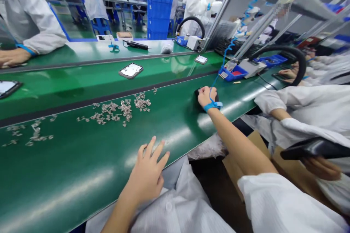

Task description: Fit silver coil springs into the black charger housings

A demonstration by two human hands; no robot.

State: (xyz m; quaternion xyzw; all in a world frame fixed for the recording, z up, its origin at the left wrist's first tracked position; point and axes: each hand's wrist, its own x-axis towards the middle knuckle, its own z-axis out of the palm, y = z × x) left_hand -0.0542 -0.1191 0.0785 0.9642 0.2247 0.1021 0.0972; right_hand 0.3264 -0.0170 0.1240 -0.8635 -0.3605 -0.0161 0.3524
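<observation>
My left hand [149, 171] is over the front edge of the green work surface [90, 156], its fingers spread and nothing in them. Farther off to the right, my right hand [206, 96] has its fingers bent on a dark, flat object [217, 98]. The hand covers most of that object, so its kind does not show. A blue wrist strap [213, 105] with a coiled blue cord [232, 42] circles my right wrist. Small clear pieces [125, 110] lie in loose heaps left of my right hand, beyond my left hand.
Black-framed panels with white faces [131, 70] lie on the green conveyor strip [93, 82] beyond the pieces. A blue parts bin [233, 73] stands at right, beside a black bent hose [299, 56]. A neighbour's hand [322, 167] holds a black object [314, 148] close on the right.
</observation>
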